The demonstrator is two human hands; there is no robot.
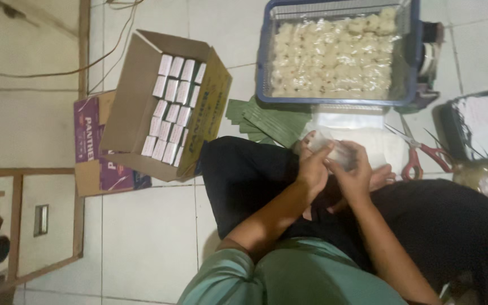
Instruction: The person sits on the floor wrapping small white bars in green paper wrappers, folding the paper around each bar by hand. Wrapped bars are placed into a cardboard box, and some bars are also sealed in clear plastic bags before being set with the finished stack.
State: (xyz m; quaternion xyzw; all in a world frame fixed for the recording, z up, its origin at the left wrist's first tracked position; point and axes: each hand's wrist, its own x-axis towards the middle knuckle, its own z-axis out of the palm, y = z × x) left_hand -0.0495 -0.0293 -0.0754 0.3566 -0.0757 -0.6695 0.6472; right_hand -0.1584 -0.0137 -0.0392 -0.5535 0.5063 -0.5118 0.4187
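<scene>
A green shirt [295,277] is nearest, with black trousers [425,220] over the lap. Both hands meet above the lap. The left hand [313,168] and right hand [357,172] pinch a small clear bag [334,148] between closed fingers. Far off sits a blue basket [266,56] of pale lumps. Red scissors [419,155] lie right. A cardboard box [136,96] of white packs stands left.

I see a cardboard box [168,107] of small white packs left of the blue crate [340,53]; green leaf strips [266,121] just below it, red-handled scissors [419,155] nearby.
</scene>
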